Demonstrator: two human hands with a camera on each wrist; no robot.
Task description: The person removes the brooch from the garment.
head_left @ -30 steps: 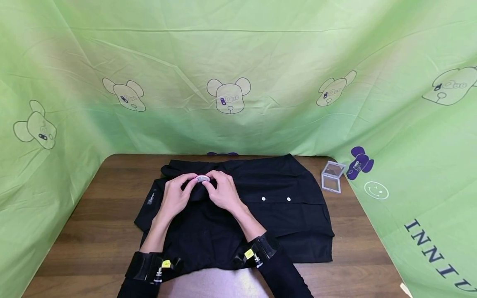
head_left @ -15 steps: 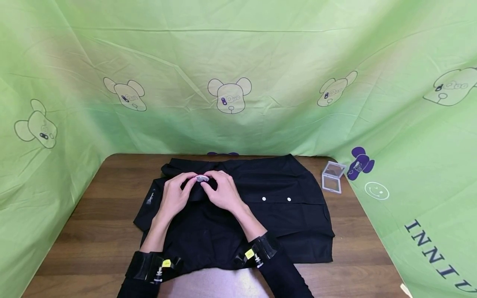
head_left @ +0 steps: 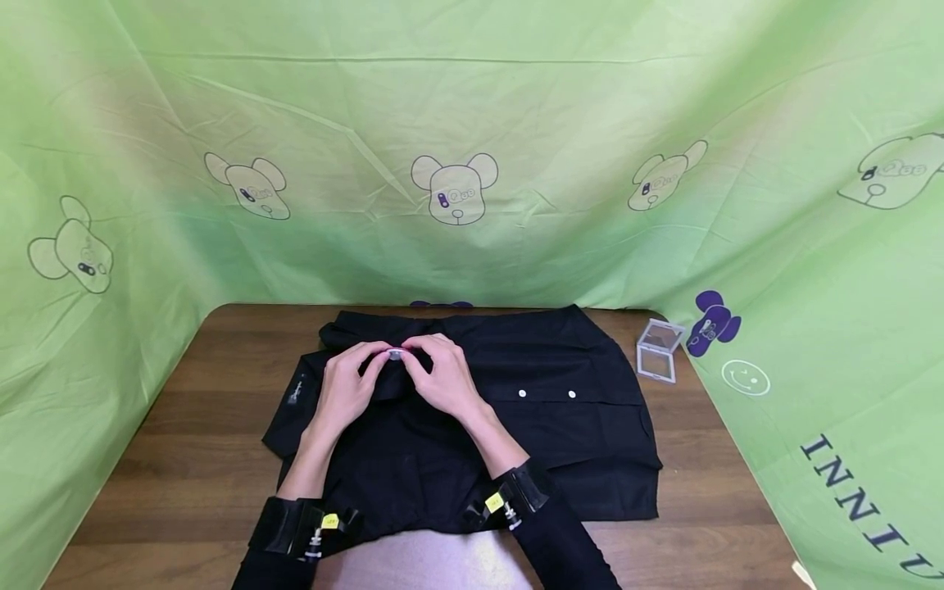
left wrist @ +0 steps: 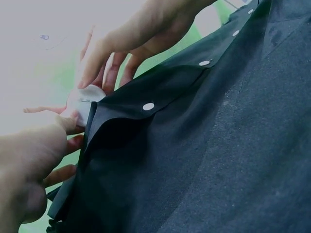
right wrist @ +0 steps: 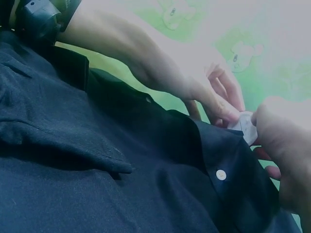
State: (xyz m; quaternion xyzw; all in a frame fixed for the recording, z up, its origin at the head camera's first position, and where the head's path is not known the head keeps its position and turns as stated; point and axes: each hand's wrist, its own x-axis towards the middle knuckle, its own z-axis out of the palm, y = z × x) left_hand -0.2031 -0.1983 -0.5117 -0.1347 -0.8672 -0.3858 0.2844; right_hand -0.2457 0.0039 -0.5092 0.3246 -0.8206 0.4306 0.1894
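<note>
A black button-up shirt [head_left: 590,459] lies spread on the table. Over its collar end, my left hand [head_left: 347,383] and right hand [head_left: 442,378] pinch a small round pin badge [head_left: 396,354] from both sides. The left wrist view shows the badge's whitish back [left wrist: 83,108] with a thin metal pin, right at the edge of the shirt's button placket. Thumb and forefinger of each hand hold the rim. In the right wrist view the badge [right wrist: 247,127] overlaps the placket's corner, close to a white button [right wrist: 221,174]. The badge's front faces away and stays hidden.
A small clear-framed square case [head_left: 656,360] stands with its lid up at the table's right side. Green printed cloth [head_left: 457,262] hangs behind and along both sides of the wooden table [head_left: 199,459]. A pale sheet [head_left: 428,561] shows at the front edge.
The badge has tilted, so less of its face shows in the head view. My fingers have shifted only slightly, and the shirt and case stay where they were.
</note>
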